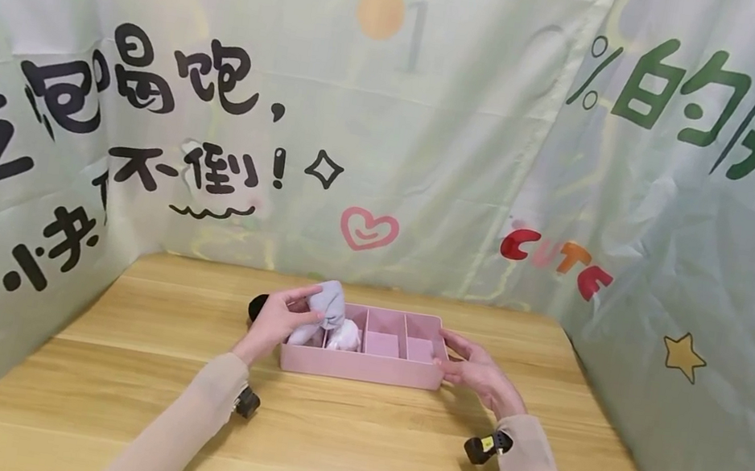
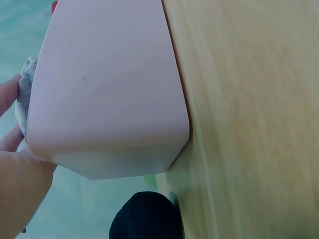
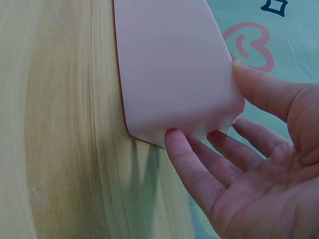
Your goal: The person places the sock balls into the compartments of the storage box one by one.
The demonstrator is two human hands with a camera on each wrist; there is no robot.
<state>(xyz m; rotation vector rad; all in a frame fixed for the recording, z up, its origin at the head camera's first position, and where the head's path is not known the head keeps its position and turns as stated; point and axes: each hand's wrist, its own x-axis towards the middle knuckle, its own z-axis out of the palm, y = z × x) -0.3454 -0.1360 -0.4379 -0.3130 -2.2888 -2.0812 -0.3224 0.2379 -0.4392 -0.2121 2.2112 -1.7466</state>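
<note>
Head view: left hand pinched on grey bundle, right hand spread against pink box.

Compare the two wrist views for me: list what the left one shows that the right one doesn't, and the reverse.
Only the left wrist view: the left hand holding a grey fabric bundle, and a black rounded thing.
Only the right wrist view: the right hand touching the box's end, a pink printed heart and a dark star outline.
Both: the pink box, wooden table and pale green cloth.
</note>
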